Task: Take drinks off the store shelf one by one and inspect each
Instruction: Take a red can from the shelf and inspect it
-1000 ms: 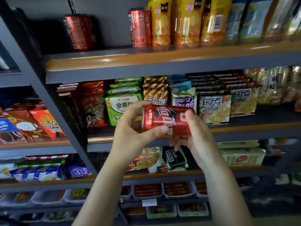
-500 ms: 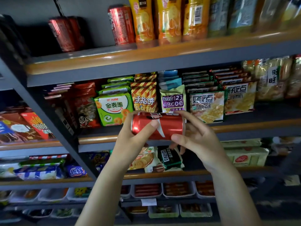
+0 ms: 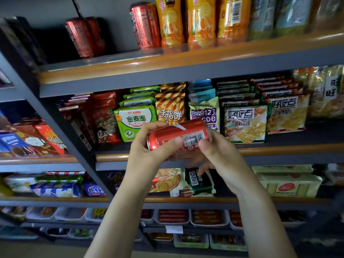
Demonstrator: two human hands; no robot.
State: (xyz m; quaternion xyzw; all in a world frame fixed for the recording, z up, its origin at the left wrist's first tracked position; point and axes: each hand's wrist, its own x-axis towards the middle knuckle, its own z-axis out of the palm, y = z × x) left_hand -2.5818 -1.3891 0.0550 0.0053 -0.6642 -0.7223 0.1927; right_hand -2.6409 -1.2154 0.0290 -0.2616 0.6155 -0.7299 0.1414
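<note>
A red cola can lies on its side in front of the snack shelf, its barcode label facing me. My left hand grips its left end, thumb across the front and fingers curled over the top. My right hand holds the right end, thumb by the barcode and fingers underneath. On the top shelf stand two more red cans and several orange juice bottles.
Snack bags fill the middle shelf behind the can, among them a green pack and cracker packs. Lower shelves hold biscuits and white trays. A dark shelf upright slants down the left side.
The can has been rotated between both hands, so the logo side turned away and the barcode now faces me. The view also shifted slightly toward the shelves.
</note>
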